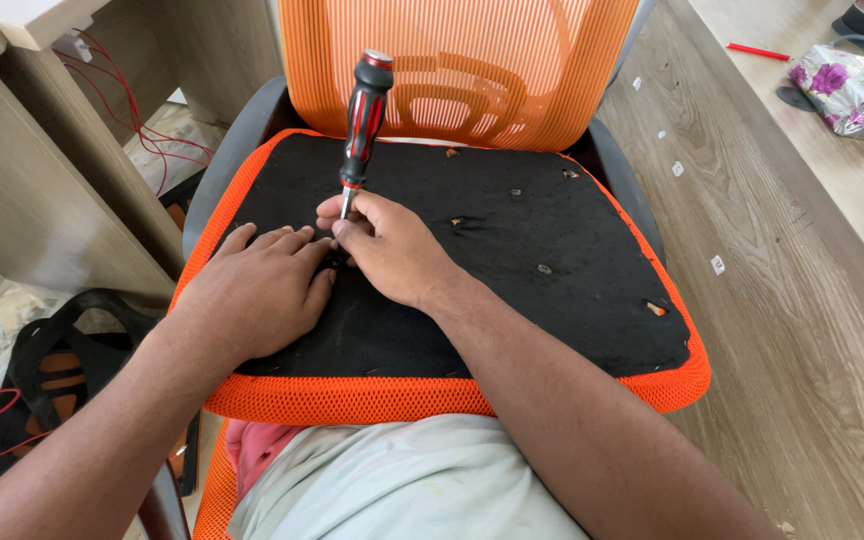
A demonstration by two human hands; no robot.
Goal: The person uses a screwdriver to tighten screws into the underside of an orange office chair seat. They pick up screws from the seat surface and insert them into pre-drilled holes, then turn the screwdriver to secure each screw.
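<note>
Pale cloth (402, 480) covers the person's lap at the bottom edge, with one orange-rimmed seat cushion (432, 395) resting above it, black underside up. Two hands meet on that black face. One left hand (252, 295) lies flat, fingers spread and holding nothing. One right hand (392, 245) curls its fingers closed round the shaft of one red-and-black screwdriver (362, 115), standing upright, tip hidden between the hands. One orange mesh backrest (452, 60) stands behind. Red wires (127, 110) trail at left.

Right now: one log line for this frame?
left hand: flat on seat underside | right hand: pinching screwdriver shaft, upright | tip: hidden by fingers
</note>
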